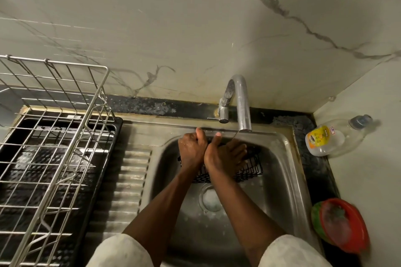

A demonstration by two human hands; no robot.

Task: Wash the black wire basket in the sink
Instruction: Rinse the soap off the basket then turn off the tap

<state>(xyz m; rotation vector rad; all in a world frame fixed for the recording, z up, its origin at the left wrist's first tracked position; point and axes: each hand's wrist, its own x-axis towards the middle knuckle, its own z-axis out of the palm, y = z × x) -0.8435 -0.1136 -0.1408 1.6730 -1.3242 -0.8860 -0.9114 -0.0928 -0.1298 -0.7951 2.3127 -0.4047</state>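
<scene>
The black wire basket (249,171) sits low in the steel sink (280,180), below the tap (240,102). My left hand (192,149) grips the basket's left end, thumb pointing up. My right hand (225,156) lies over the basket's top with its fingers stretched across the wires and its thumb raised. A thin stream of water (235,135) runs from the spout toward my right hand. Both hands hide most of the basket; only its front wall and right end show.
A steel dish rack (54,136) over a black tray (104,158) stands to the left, past the ribbed drainboard (128,180). A clear bottle with a yellow label (334,136) lies at the right corner. A red and green scrubber dish (340,225) sits on the right counter.
</scene>
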